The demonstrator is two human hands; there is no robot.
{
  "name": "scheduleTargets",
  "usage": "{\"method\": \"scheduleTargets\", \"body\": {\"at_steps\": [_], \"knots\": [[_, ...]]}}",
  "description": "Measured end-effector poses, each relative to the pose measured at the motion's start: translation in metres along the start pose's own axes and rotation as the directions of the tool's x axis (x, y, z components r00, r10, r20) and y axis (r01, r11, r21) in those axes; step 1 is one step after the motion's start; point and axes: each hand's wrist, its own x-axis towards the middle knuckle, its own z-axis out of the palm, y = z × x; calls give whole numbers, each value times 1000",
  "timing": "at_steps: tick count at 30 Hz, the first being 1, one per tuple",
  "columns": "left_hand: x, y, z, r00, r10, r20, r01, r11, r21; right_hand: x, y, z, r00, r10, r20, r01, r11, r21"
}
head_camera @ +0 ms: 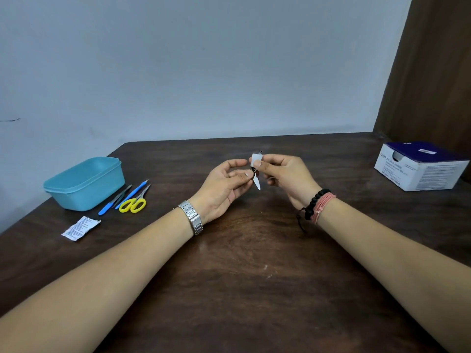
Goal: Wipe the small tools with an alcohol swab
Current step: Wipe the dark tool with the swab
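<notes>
Above the middle of the dark wooden table (254, 250), both hands meet. My left hand (224, 184) pinches a small metal tool (257, 183) whose pale pointed end hangs down. My right hand (285, 174) presses a white alcohol swab (255, 159) around the tool's upper part, with a thin metal tip poking out above the swab. At the left lie yellow-handled scissors (133, 204), a blue-handled scalpel (131, 194), another blue-handled tool (107, 208) and grey tweezers (121, 194).
A teal plastic tub (84, 184) stands at the left beside the tools. A torn white swab wrapper (80, 228) lies in front of it. A white and blue box of alcohol swabs (420, 166) sits at the right, near a brown curtain (428, 72).
</notes>
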Motion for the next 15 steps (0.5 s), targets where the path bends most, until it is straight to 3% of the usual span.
{"method": "scheduleTargets", "body": {"at_steps": [5, 11, 15], "knots": [[-1, 0, 0, 1000, -6, 10, 6, 1000, 8, 1, -6, -3, 995, -75, -62, 79, 994, 71], [0, -1, 0, 1000, 13, 15, -13, 1000, -2, 0, -2, -1, 1000, -16, -2, 16, 999, 47], [0, 0, 0, 1000, 3, 21, -3, 1000, 1, 2, -5, -3, 998, -56, -38, 60, 992, 108]]}}
